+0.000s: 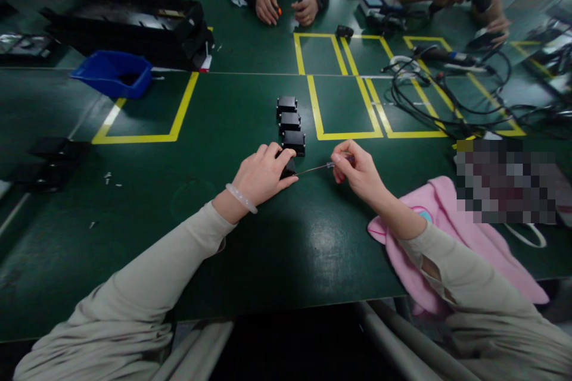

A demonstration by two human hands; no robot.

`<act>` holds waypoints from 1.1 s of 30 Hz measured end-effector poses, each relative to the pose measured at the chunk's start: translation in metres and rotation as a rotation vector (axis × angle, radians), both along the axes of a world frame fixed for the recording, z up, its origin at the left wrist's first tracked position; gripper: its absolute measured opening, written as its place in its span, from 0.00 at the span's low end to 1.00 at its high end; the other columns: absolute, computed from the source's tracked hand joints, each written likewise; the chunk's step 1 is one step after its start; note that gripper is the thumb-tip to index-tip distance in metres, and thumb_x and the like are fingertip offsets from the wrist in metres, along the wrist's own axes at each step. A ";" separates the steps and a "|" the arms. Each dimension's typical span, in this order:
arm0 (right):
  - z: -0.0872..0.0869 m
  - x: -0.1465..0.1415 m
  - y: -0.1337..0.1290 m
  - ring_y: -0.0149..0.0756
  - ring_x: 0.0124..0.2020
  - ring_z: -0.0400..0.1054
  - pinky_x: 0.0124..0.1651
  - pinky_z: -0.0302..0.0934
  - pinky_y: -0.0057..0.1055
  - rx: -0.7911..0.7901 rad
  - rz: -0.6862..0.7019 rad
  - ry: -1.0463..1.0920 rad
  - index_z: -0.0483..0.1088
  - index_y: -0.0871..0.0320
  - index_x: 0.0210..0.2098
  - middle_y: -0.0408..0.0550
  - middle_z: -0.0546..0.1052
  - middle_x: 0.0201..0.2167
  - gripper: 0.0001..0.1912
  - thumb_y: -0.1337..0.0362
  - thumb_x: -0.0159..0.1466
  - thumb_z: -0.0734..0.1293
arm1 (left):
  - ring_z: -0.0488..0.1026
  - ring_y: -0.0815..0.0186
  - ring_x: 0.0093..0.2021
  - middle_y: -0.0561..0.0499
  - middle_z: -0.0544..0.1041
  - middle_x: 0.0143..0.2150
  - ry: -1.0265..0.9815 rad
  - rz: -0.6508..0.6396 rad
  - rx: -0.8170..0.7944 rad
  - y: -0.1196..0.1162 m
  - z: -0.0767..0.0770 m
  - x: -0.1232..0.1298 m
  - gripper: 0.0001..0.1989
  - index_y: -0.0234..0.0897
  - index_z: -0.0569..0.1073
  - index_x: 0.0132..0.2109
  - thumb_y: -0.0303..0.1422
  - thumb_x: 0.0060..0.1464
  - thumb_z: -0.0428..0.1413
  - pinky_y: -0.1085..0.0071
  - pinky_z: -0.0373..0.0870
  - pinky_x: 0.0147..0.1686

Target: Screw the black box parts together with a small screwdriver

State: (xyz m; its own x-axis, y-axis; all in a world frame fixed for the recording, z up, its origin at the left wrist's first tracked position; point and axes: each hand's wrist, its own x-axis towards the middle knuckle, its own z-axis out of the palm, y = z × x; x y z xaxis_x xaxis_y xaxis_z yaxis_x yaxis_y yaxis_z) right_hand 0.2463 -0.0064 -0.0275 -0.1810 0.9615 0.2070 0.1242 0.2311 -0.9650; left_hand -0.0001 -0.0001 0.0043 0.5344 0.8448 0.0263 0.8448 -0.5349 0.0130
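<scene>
My left hand (266, 174) grips a small black box (288, 168) and presses it on the green table (268, 256); the fingers cover much of it. In my right hand (355, 168) is a screwdriver (317, 168), its thin shaft pointing left with the tip at the box's right side. Most of its handle is hidden by the fingers. Directly beyond my left hand, several similar black boxes (290, 122) stand in a row, with small shiny screws at their sides.
Loose screws (107, 178) lie at the left, near more black parts (49, 161). A blue bin (114, 74) stands before stacked black trays (134, 27). Cables (447, 89) spread at the right, beyond a pink cloth (442, 214). A co-worker's hands (286, 9) rest across the table.
</scene>
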 end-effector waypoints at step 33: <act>0.004 0.000 -0.001 0.26 0.21 0.65 0.25 0.59 0.27 -0.021 0.036 -0.017 0.66 0.54 0.39 0.38 0.72 0.25 0.14 0.52 0.69 0.71 | 0.72 0.51 0.56 0.39 0.73 0.58 -0.006 -0.003 0.001 0.000 0.000 -0.001 0.25 0.38 0.68 0.65 0.44 0.67 0.59 0.61 0.75 0.48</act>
